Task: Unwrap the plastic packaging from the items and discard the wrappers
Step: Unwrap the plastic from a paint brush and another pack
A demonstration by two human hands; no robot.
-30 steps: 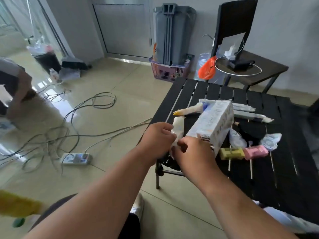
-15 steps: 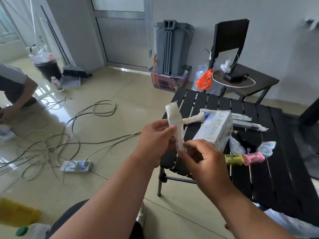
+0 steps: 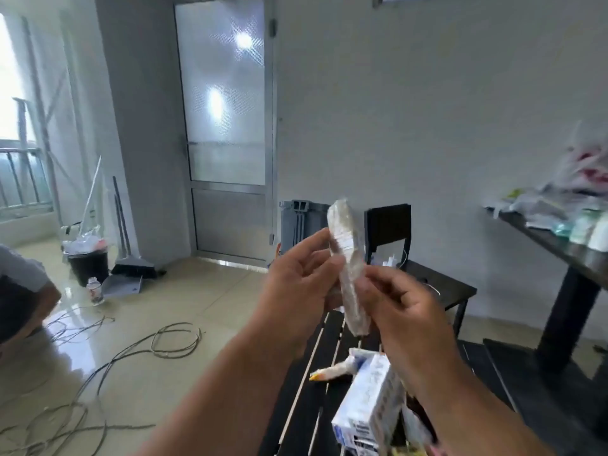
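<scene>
Both hands raised in front of the chest, above the near edge of the black slatted table [image 3: 297,390]. Between them a long narrow packet [image 3: 347,264] in clear plastic, held nearly upright, top tilted a little left. Left hand [image 3: 296,291] takes it from the left side: fingers curled loosely behind the middle of the packet, thumb up along its front edge, grip partly closed round it. Right hand [image 3: 404,304] pinches the packet's right edge just below the middle, thumb and forefinger together on the plastic, other fingers curled in. Lower end of the packet hangs free between the wrists. On the table below: a white and blue box [image 3: 368,419] standing on end, and beside it a wrapped white item with a yellow tip [image 3: 332,371], lying flat. Loose cables [image 3: 171,340] on the tiled floor to the left.
</scene>
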